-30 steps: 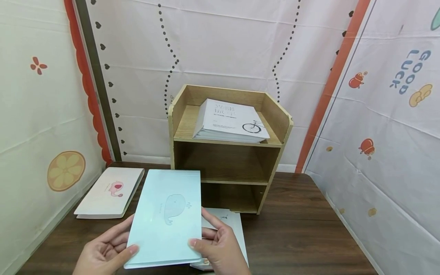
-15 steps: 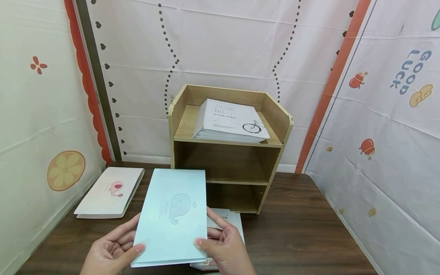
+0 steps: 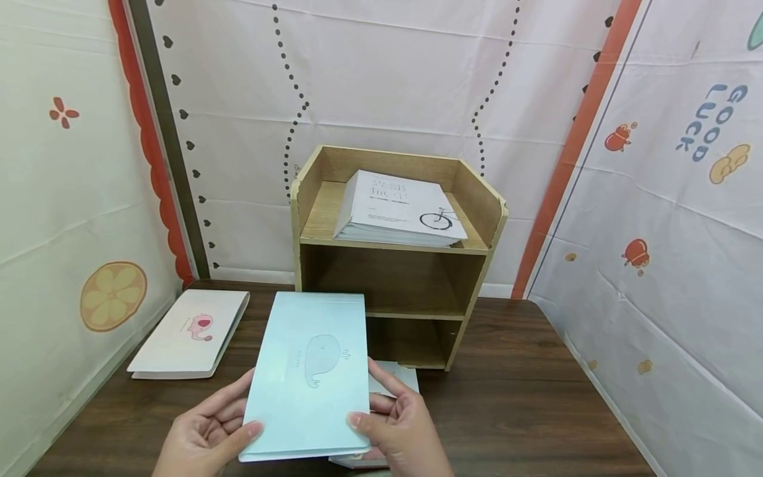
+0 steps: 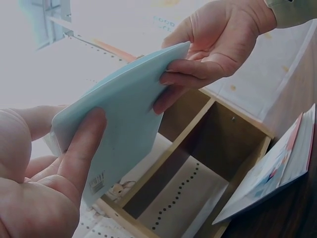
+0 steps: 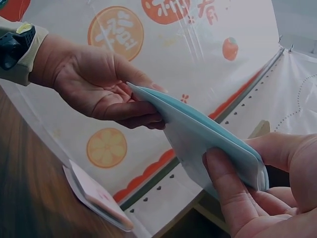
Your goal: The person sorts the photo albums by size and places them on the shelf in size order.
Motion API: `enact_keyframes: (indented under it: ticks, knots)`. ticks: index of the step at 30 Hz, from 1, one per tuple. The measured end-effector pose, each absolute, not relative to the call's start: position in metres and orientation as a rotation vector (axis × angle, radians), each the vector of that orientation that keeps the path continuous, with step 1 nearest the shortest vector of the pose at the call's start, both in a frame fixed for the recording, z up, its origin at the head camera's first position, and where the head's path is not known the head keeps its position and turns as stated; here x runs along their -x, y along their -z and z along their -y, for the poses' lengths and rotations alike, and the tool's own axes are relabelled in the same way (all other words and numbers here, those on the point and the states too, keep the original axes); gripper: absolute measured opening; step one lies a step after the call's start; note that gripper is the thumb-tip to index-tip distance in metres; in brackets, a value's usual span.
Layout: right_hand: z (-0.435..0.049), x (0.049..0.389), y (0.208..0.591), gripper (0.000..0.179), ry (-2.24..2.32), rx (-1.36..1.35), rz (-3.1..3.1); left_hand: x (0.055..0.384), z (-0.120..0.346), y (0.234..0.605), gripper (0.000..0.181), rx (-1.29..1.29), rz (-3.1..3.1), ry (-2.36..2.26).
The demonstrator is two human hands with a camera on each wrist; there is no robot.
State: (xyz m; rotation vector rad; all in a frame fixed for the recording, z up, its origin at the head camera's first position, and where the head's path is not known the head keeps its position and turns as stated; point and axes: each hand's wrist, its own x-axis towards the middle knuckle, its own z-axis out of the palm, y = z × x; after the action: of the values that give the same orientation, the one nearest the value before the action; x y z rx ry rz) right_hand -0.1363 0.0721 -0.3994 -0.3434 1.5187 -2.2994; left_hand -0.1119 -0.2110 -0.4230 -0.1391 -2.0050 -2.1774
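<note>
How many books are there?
4: a blue book, held up; an elephant book, on the left; a white book atop the shelf; a partly covered book before it. Others may be hidden.

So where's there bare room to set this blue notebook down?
The widest bare patch is the table, between the shelf and right-hand curtain. The shelf's middle compartment also looks bare where visible. Crowded: in front of the shelf, where a white book lies partly hidden by the blue notebook, and the top, holding the bicycle-print stack.

Notebook (image 3: pixel 310 411) before shelf (image 3: pixel 417 285), second notebook (image 3: pixel 191 334) leftward on table (image 3: pixel 524 404).
</note>
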Motion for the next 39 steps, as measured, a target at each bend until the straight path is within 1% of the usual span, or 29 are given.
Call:
enact_keyframes:
  ticks: [4, 9, 19, 27, 32, 39]
  knots:
    - [-0.075, 0.136, 0.400, 0.085, 2.306, 0.347, -1.492, 0.112, 0.208, 0.421, 0.060, 0.163, 2.010, 2.184]
    - [-0.079, 0.137, 0.399, 0.086, 2.310, 0.350, -1.476, 0.113, 0.205, 0.419, 0.057, 0.259, 1.981, 2.216]
    - [-0.085, 0.136, 0.396, 0.087, 2.329, 0.339, -1.477, 0.117, 0.200, 0.418, 0.061, 0.520, 1.849, 2.309]
    - [-0.091, 0.134, 0.396, 0.086, 2.345, 0.370, -1.472, 0.116, 0.194, 0.416, 0.061, 0.503, 1.877, 2.330]
    - [-0.094, 0.133, 0.395, 0.087, 2.336, 0.333, -1.497, 0.116, 0.191, 0.416, 0.061, 0.483, 1.881, 2.338]
    - [-0.097, 0.132, 0.393, 0.087, 2.349, 0.329, -1.498, 0.117, 0.187, 0.417, 0.062, 0.558, 1.826, 2.363]
